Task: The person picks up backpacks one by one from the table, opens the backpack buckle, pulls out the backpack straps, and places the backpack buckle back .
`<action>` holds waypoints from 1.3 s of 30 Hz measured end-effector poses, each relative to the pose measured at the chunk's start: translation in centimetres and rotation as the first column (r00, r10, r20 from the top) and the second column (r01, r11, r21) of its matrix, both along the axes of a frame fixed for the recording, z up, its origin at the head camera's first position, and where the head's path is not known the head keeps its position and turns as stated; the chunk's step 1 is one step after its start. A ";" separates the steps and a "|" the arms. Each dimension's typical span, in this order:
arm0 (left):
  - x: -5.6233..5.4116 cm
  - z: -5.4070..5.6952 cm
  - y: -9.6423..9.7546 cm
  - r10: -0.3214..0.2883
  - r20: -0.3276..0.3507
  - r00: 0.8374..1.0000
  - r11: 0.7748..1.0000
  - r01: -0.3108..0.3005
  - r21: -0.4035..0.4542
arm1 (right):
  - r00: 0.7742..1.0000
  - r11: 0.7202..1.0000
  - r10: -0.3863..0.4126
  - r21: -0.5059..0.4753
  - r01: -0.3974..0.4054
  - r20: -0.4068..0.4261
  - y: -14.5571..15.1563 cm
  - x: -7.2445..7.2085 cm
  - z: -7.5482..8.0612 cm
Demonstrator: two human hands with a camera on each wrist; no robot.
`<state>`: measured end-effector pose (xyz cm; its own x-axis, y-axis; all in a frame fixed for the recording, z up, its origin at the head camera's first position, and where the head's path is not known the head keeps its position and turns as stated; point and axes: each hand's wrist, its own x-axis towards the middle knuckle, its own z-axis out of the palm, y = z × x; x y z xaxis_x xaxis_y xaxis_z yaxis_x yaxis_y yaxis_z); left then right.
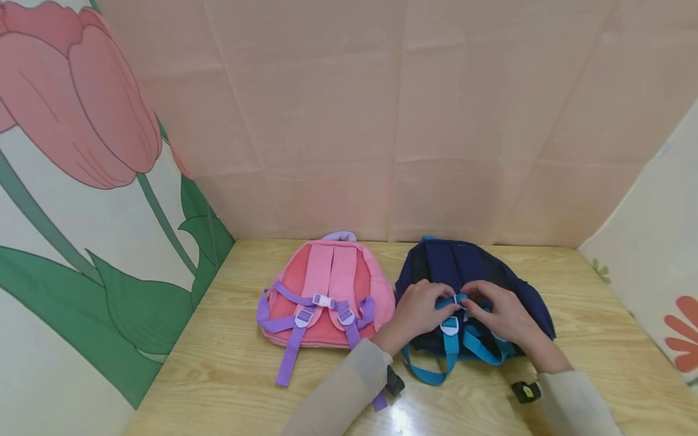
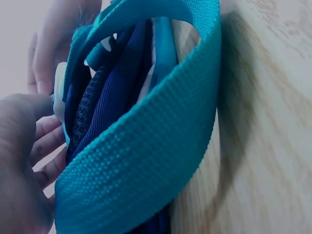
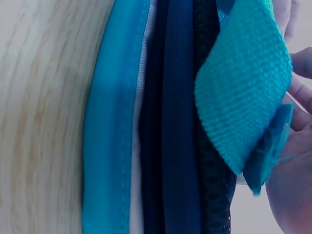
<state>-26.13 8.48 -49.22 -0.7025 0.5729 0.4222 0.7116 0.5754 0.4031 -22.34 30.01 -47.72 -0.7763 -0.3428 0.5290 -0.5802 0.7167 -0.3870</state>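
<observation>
A navy backpack lies with its shoulder-strap side up on the table, its turquoise webbing straps hanging toward the front. At its middle, my left hand and right hand face each other and pinch the chest strap at a small white buckle. Fingers partly cover the buckle, so I cannot tell whether its halves are joined. A loop of turquoise strap fills much of the left wrist view beside the left hand. In the right wrist view, a strap end hangs by the right fingers.
A pink backpack with purple straps and a white chest buckle lies to the left, close to the navy one. The wooden table meets a pinkish covering behind and a flower-painted wall at left.
</observation>
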 end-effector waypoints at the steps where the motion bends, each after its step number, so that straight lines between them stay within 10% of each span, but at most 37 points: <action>1: 0.0 0.0 0.0 0.001 0.001 1.000 1.000 -0.001 0.002 | 1.000 1.000 -0.001 0.002 0.001 0.001 0.0 0.0 0.0; 39: 0.1 0.2 0.0 0.018 0.072 0.997 1.000 -0.019 0.010 | 0.989 0.999 -0.039 -0.031 0.044 0.143 0.8 0.5 -0.3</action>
<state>-26.04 8.49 -49.01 -0.7415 0.5553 0.3766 0.6700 0.5837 0.4587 -21.86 30.84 -48.02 -0.8577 -0.2920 0.4232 -0.4873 0.7242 -0.4879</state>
